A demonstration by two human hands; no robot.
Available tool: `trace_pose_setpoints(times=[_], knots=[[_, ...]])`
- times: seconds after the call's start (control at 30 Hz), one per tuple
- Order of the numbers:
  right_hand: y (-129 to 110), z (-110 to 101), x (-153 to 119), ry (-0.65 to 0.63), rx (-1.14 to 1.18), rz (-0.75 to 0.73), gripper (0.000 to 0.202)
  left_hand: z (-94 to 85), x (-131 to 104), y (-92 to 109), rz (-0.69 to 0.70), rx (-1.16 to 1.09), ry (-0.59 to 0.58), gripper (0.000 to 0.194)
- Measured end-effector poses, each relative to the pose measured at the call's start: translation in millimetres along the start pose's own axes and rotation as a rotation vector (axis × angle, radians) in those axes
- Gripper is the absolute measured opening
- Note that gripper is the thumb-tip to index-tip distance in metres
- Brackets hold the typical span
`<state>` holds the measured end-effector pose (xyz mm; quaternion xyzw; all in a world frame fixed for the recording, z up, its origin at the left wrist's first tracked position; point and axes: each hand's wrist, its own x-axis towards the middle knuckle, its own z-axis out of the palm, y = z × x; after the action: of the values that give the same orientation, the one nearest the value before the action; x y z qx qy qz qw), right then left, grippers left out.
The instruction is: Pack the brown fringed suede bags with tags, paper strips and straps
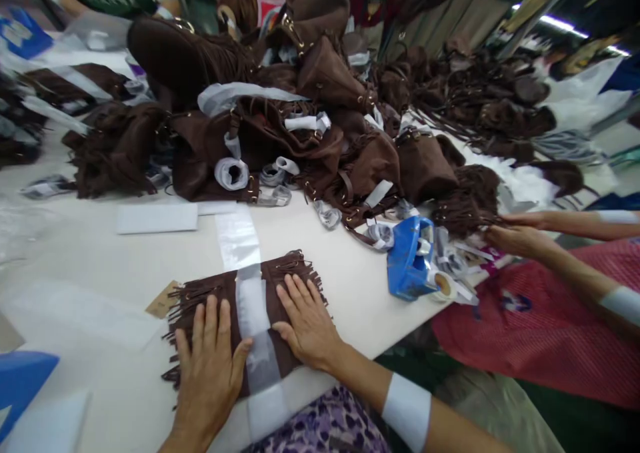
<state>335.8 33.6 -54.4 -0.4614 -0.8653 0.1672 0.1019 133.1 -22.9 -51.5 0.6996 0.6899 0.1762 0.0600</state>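
Note:
A dark brown fringed bag point(223, 292) lies flat at the table's front edge, with a translucent white strip point(253, 310) running under and across its middle. My left hand point(210, 366) rests on the bag's left part, fingers spread flat. On its right part lies my right hand point(307, 320), palm down with fingers apart and the thumb close to the strip. A tan paper tag point(163, 300) sticks out at the bag's upper left corner. Beyond the bag, the strip continues over the white table point(345, 273).
Brown bags point(210, 140) are heaped across the back. A blue tape dispenser point(410, 258) stands right of my right hand. White pads point(157, 218) lie behind the bag. A co-worker's hands point(520, 236) touch a fringed bag at the right. Another blue object point(25, 386) sits at lower left.

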Motion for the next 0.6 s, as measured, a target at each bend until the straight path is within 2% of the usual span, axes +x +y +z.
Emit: trace_pose_setpoints(times=[0.13, 0.37, 0.47, 0.53, 0.6], knots=[[13.9, 4.8, 2.6, -0.032, 0.047, -0.02, 0.068, 12.3, -0.7, -3.9, -0.022, -0.025, -0.025, 0.068], [18.4, 1.7, 8.0, -0.02, 0.119, -0.037, 0.069, 9.2, 5.0, -3.9, -0.045, -0.071, -0.018, 0.07], [18.2, 7.3, 0.3, 0.009, 0.164, -0.056, 0.071, 15.0, -4.4, -3.7, -0.032, -0.087, 0.017, 0.067], [26.2, 5.8, -6.0, 0.044, 0.226, -0.089, 0.071, 17.9, -8.8, -6.7, -0.026, -0.114, 0.041, 0.065], [41.5, -2.9, -12.9, 0.126, 0.285, -0.007, 0.065, 14.4, -10.0, -11.7, -0.021, -0.176, 0.063, 0.064]])
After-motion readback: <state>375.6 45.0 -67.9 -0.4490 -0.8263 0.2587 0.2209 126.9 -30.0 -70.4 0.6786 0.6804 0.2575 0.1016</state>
